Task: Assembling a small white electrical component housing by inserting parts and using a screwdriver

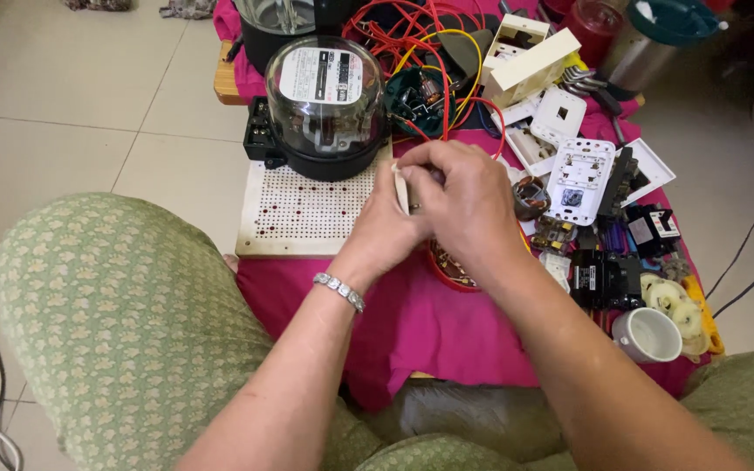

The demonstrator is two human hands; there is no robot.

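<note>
Pinching a small white part [400, 187] between both hands over the pink-covered bench [412, 323]: left hand [386, 222] gripping its edge, right hand [469, 205] curled over the top, hiding whatever lies beneath. Best done close above the red round piece [451, 266], wrists steady, pressure from fingertips only. Worth minding the glass-domed meter [325, 105] on the perforated board [303, 214] and the tangle of red wires [421, 44] just beyond.

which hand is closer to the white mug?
Right. The right hand is up and left of the white mug; the left hand sits beyond it, farther left.
</note>
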